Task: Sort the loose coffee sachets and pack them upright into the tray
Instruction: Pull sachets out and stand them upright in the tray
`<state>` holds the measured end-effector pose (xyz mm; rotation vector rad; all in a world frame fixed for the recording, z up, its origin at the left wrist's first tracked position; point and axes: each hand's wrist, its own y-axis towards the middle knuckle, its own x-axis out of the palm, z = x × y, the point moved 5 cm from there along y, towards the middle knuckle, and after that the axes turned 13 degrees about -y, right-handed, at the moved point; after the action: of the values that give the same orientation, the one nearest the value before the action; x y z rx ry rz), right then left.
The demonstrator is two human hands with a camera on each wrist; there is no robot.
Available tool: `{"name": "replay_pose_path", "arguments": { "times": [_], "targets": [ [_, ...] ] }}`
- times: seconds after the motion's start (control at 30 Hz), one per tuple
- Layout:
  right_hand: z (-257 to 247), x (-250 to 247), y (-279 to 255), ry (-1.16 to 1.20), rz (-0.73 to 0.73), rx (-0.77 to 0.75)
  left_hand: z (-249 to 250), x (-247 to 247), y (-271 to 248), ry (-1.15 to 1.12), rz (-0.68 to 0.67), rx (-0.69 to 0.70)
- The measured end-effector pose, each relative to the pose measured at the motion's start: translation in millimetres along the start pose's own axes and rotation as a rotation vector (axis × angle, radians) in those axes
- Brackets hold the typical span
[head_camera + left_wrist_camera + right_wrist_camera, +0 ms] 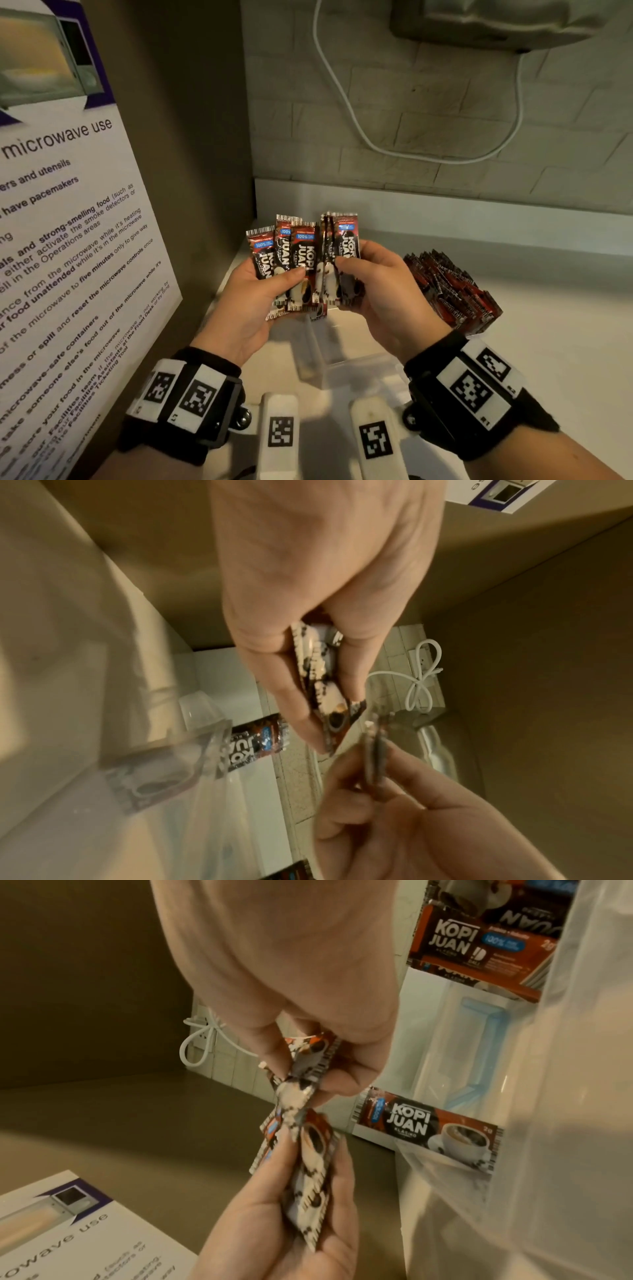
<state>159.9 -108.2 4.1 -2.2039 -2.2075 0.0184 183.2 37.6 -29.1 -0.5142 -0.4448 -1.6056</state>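
Spreading across the lower scene, the pale countertop [513, 342] runs back to a tiled wall [428, 120], where a white cable [346, 102] loops down from a grey appliance [496, 20] mounted above. On the left side panel hangs a microwave-use notice [68, 240] with purple print. Below the hands sits the clear plastic tray [359, 363], its walls hard to make out through the glare. Right of it, on the counter, a packed block of red-and-black sachets [452, 291] stands on edge, close together. The left hand [246, 308] is clamped on a fanned bunch of upright sachets [291, 260], thumb pressed across their fronts and fingers curled behind. The right hand [387, 294] pinches a second small bunch [342, 250] between thumb and fingers, held upright and touching the left bunch edge to edge; both bunches are in the air above the tray. From the right wrist view, one loose sachet [428, 1129] lies flat on the counter just beside the tray's clear wall, face up. Both wrists wear black bands [191, 401] with square printed markers.
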Motion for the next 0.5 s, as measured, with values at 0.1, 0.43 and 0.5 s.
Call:
{"name": "replay_pose_path", "arguments": {
  "times": [0.1, 0.43, 0.5],
  "targets": [
    [5.4, 3.6, 0.1, -0.005, 0.020, 0.030, -2.6, 6.1, -2.8, -0.004, -0.031, -0.015],
    [12.2, 0.6, 3.2, 0.017, 0.125, 0.082, -3.2, 4.2, -2.0, 0.044, 0.004, 0.028],
    [8.3, -2.1, 3.0, 0.049, 0.137, 0.034, -2.0, 2.3, -1.5, 0.038, 0.031, 0.044]
  ]
}}
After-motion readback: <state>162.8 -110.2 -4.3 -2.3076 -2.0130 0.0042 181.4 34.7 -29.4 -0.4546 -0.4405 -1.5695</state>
